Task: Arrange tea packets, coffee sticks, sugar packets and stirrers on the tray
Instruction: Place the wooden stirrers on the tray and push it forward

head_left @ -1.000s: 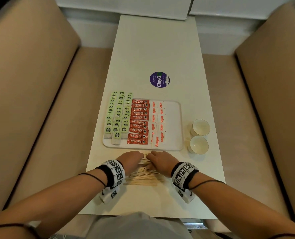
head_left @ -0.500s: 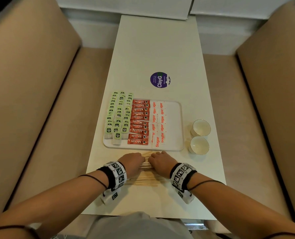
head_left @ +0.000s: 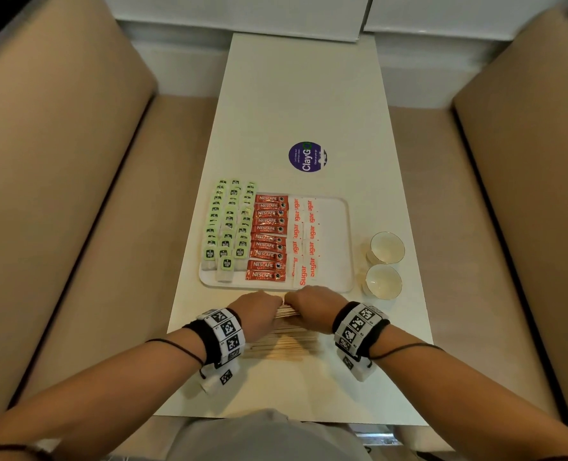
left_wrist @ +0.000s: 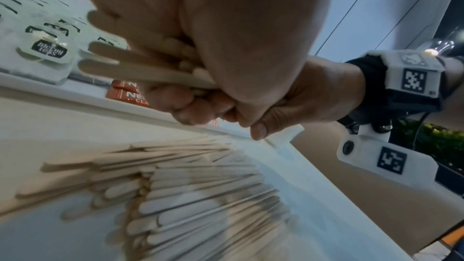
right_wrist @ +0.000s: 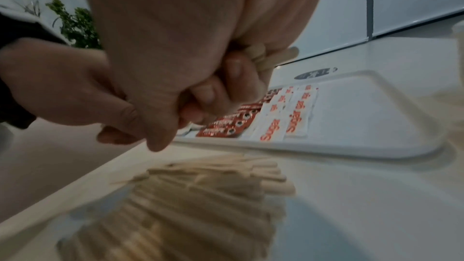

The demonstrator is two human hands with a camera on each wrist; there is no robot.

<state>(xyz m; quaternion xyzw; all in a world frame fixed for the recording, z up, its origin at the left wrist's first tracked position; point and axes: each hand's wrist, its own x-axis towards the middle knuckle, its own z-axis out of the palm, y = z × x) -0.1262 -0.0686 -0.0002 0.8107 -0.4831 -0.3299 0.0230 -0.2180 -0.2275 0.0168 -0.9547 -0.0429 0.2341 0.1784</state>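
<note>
White and narrow, the surface [head_left: 302, 94] runs between two tan benches, carrying a white tray [head_left: 340, 247] that already holds three rows of green tea packets [head_left: 229, 227], a column of red coffee sticks [head_left: 269, 237] and two columns of sugar packets [head_left: 304, 237]; the tray's right strip is bare. Two small cups [head_left: 385, 262] stand just beside its right rim. Near the tray's front edge, wooden stirrers [head_left: 281, 344] lie loose in a fanned heap, none yet on the tray. Above that heap, the left hand [head_left: 259, 311] and right hand [head_left: 312, 307] each clench one end of a bundle of stirrers [left_wrist: 140, 66], fingers curled round it. The wrist views show the bundle's ends uneven, some sticks jutting past the fingers. Risk, by this reading: a loosened grip on either end could let the smooth sticks slide out and scatter, across the sugar packets or toward the cups, and a low carry could clip the tray's rim and jog the finished rows.
</note>
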